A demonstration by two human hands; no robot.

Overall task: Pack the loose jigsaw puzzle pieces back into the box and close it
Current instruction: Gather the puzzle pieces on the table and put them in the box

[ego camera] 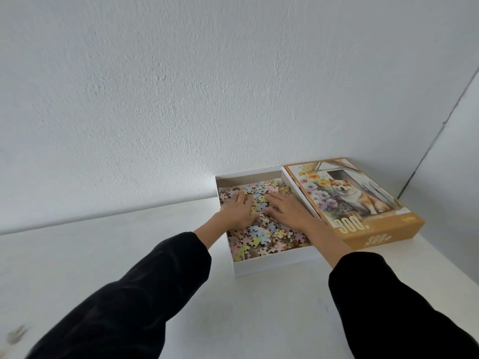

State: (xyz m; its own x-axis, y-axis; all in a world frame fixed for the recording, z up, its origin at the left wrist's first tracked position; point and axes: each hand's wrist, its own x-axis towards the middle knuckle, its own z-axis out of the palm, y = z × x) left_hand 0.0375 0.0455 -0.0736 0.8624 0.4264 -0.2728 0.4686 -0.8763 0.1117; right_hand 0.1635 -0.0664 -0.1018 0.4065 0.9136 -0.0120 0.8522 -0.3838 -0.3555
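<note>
puzzle pieces lie heaped loose inside the open box. left hand rests palm down on the pieces in the box's left half, fingers straight and spread, gripping nothing. right hand lies the same way in the box's right half. lid sits picture-up, touching the box's right wall. box stands on the white surface, far end at the wall. blurred grey patch far left of the box, possibly stray pieces
</note>
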